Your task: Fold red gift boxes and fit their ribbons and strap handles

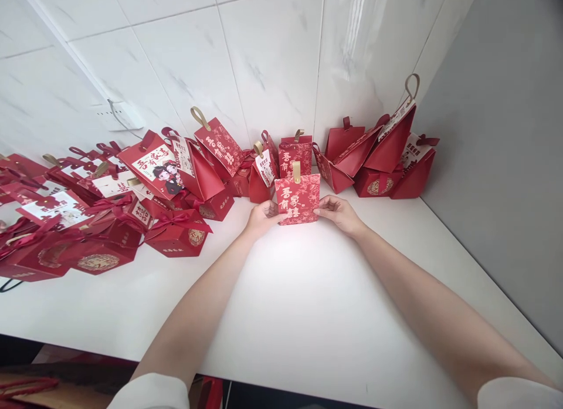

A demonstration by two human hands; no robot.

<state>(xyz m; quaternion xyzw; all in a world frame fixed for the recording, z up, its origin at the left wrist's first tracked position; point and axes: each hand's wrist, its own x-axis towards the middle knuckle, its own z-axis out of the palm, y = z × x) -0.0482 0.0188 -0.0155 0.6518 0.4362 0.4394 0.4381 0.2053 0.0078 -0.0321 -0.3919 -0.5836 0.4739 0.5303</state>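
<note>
A red patterned gift box (303,192) with gold lettering and a tan strap loop on top stands upright on the white table. My left hand (265,216) grips its left edge, thumb across the front near the bottom. On the opposite edge, my right hand (339,214) pinches the lower right side between thumb and fingers. The fingers behind the box are partly hidden. Right behind it stands a similar red box (295,146), partly covered by the held one.
Many red gift boxes (97,256) with ribbons crowd the table's left side. More red boxes (379,183) are stacked at the back right, beside a grey panel (497,162). A tiled wall (272,63) with a power socket (116,117) closes off the back.
</note>
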